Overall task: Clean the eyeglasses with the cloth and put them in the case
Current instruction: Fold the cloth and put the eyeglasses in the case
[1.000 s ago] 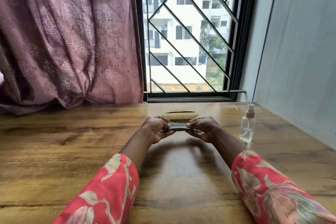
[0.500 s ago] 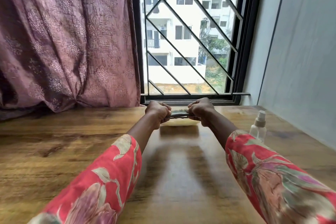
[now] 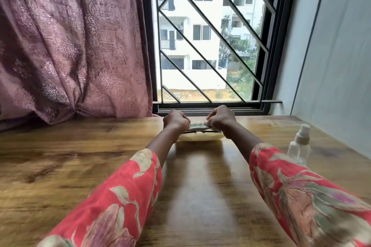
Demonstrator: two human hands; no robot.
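Wooden table (image 3: 100, 166) runs up to a barred window (image 3: 210, 46), with a mauve curtain (image 3: 70, 46) at the left. Far out near the sill, the cloth-wrapped eyeglasses (image 3: 197, 126) lie with their long axis left to right, just above the pale case (image 3: 200, 136) on the table. Both arms reach straight forward; the left hand (image 3: 176, 121) and right hand (image 3: 220, 120) have fingers curled tight around the bundle's ends. Whether the case holds anything is hidden. A clear spray bottle (image 3: 299, 144) stands at the right
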